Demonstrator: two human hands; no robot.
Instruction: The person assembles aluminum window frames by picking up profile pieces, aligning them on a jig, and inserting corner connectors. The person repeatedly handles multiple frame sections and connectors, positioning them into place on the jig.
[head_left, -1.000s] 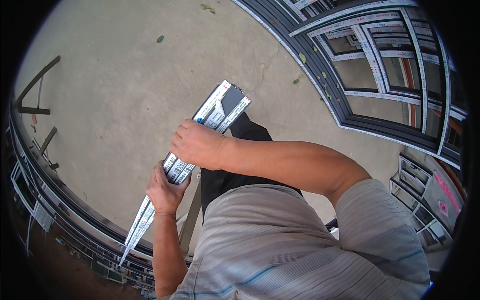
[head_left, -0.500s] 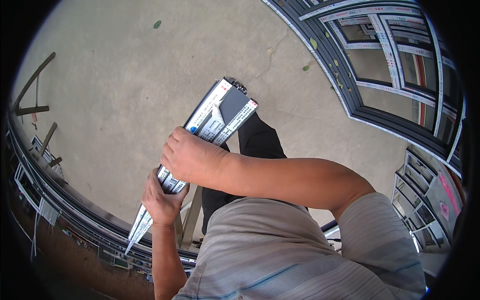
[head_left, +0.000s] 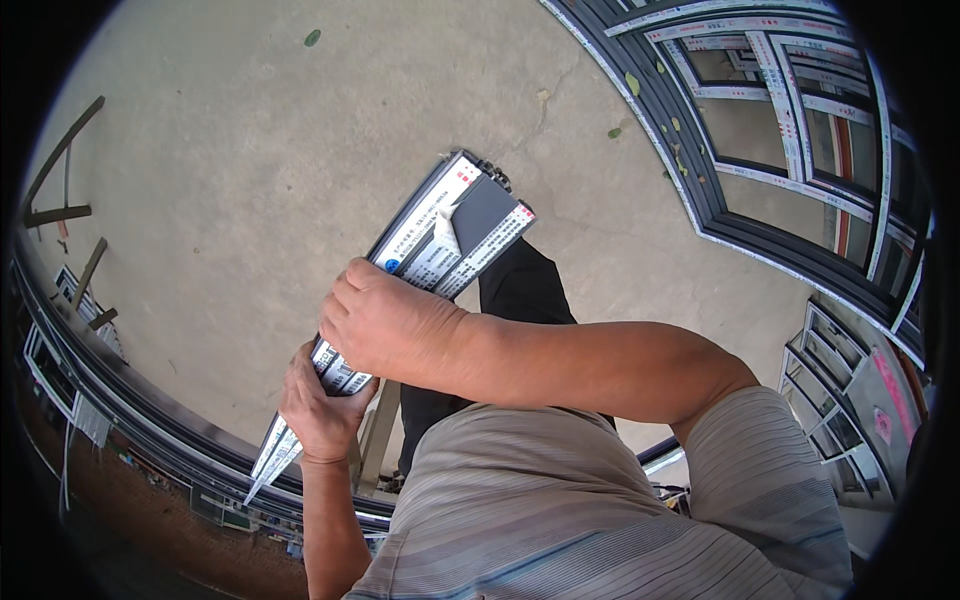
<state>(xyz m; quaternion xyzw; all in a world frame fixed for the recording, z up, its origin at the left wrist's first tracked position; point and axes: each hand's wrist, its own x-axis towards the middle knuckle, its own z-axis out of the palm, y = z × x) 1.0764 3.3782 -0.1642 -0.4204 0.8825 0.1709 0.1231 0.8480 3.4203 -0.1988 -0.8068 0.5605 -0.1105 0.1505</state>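
A long dark grey frame profile (head_left: pixel 482 212) slants across the view, its near end raised toward the middle and its other end narrowing toward the lower left. White printed protective film (head_left: pixel 433 258) covers strips of it, and one torn piece is lifted near the raised end. My right hand (head_left: pixel 385 315) reaches across my body and grips the profile from above, fingers wrapped over its far edge. Just below it, my left hand (head_left: pixel 322 410) clasps the profile, thumb on the near side. The fingers' undersides are hidden.
Stacked window frames (head_left: pixel 780 180) in white film fill the right, with smaller frames (head_left: pixel 830 400) below them. Long dark profiles (head_left: pixel 130 400) run along the left. A stand leg (head_left: pixel 378 435) is beside my trousers. Curved bars (head_left: pixel 65 160) stand at far left on the concrete floor (head_left: pixel 220 190).
The raised end of the profile has shifted slightly right. Both hands keep their grip, with my left hand a little farther left.
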